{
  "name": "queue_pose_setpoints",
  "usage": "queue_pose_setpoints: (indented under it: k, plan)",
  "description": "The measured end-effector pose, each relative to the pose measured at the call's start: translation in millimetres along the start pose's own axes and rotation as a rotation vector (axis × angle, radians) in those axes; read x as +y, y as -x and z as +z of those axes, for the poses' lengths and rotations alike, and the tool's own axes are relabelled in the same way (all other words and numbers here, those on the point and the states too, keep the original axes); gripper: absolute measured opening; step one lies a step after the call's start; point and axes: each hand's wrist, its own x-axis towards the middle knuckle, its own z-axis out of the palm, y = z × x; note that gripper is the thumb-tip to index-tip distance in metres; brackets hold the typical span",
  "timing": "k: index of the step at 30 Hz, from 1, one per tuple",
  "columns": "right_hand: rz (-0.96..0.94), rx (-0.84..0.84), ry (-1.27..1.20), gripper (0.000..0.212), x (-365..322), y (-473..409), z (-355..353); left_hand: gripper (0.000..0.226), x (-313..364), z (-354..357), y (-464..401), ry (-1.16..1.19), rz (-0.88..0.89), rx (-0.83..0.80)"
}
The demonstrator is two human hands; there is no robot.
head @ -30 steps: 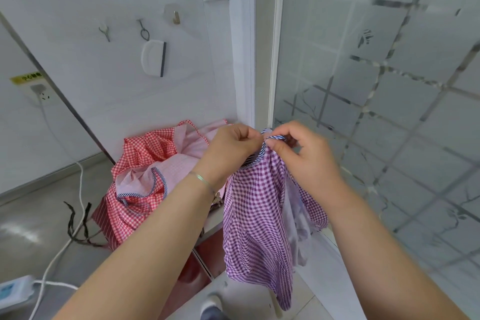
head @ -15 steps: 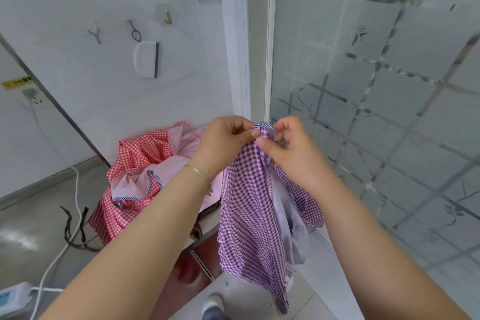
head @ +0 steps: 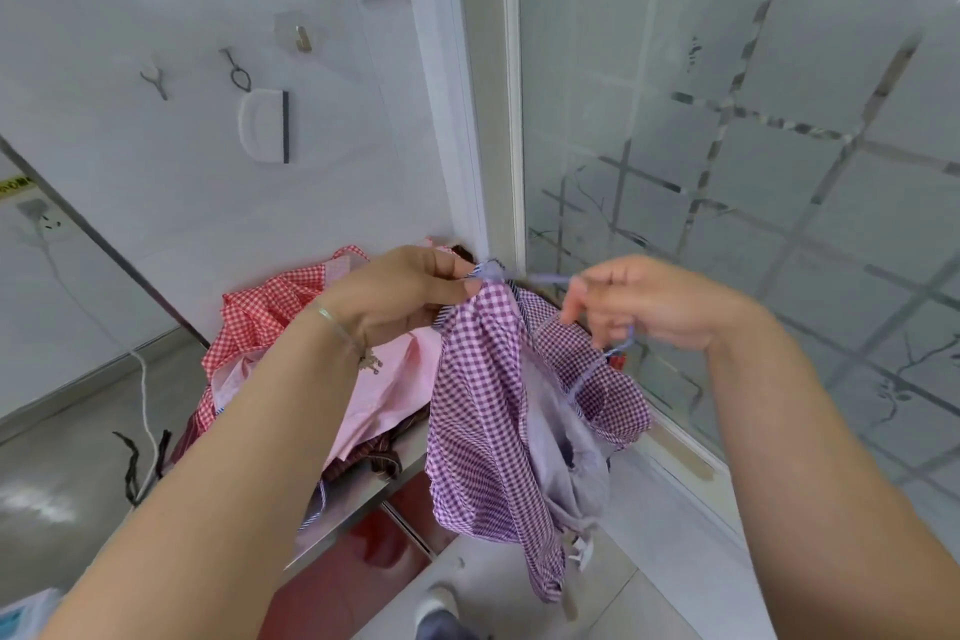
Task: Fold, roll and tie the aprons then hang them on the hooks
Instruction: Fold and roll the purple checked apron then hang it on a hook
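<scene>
Two hands work one purple checked apron [head: 483,411], held in the air at centre frame. The left hand [head: 400,291] pinches its bunched top corner, likely to anchor it. The right hand [head: 654,301], at about three o'clock from the left, is curled round a pale lilac tie string [head: 545,279], seemingly drawing it out sideways. The apron hangs limp and crumpled, not yet rolled. Red and pink aprons [head: 270,317] are heaped on the tabletop [head: 363,499] at nine o'clock; wall hooks [head: 156,78] wait at eleven.

Two bare forearms without sleeves. A thin silver bracelet [head: 340,327] with a small dangling charm circles the left wrist. A light-toed shoe [head: 435,605] shows below.
</scene>
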Motion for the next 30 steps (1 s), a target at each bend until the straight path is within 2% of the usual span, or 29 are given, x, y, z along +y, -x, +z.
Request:
queue_pose_setpoints:
  k: [1,2,5,6,7,9,11,12,16,21,23,26,30]
  plan:
    - [0.003,0.063,-0.028,0.029,-3.1,-6.2,-8.4,0.017,-0.8,-0.6,1.2,0.039,-0.03,-0.048]
    - [0.017,0.222,0.057,0.027,-4.5,-15.2,-15.9,0.018,-1.9,-0.4,2.1,0.078,-0.062,-0.086]
    - [0.079,0.923,0.66,0.025,-5.2,-41.2,-15.1,0.016,-6.6,1.1,1.1,0.187,-0.138,-0.031]
    - [0.002,1.03,0.645,0.024,-9.0,-41.6,-3.3,0.013,-8.3,3.4,0.6,0.207,-0.158,0.019]
    - [-0.083,0.989,0.545,0.025,-9.6,-41.5,7.7,0.012,-9.6,5.3,-0.5,0.215,-0.164,0.073]
    - [-0.13,0.652,0.306,0.038,-9.0,-38.2,35.2,0.014,-11.0,7.5,-1.8,0.215,-0.137,0.14]
    - [-0.099,0.36,0.261,0.038,-1.3,-34.1,59.9,0.014,-12.9,8.4,-2.1,0.196,-0.082,0.162]
    - [-0.102,0.321,0.273,0.036,4.9,-33.2,68.3,0.013,-13.2,9.2,-1.2,0.191,-0.049,0.168]
    - [-0.171,0.471,0.191,0.027,26.6,-34.2,82.2,0.01,-15.3,11.6,3.4,0.169,0.067,0.22]
    - [-0.342,0.555,0.056,0.013,27.4,-26.7,89.1,0.008,-15.4,14.8,9.2,-0.05,0.182,0.305]
    - [-0.341,0.533,0.026,0.016,26.9,-24.5,86.0,0.009,-14.4,16.4,11.3,-0.109,0.245,0.335]
    - [-0.285,0.447,0.004,0.026,27.3,-20.0,74.3,0.014,-11.7,14.9,15.1,-0.119,0.315,0.284]
    - [-0.257,0.416,-0.127,0.028,22.2,-14.9,64.1,0.014,-14.0,13.2,17.3,-0.147,0.308,0.245]
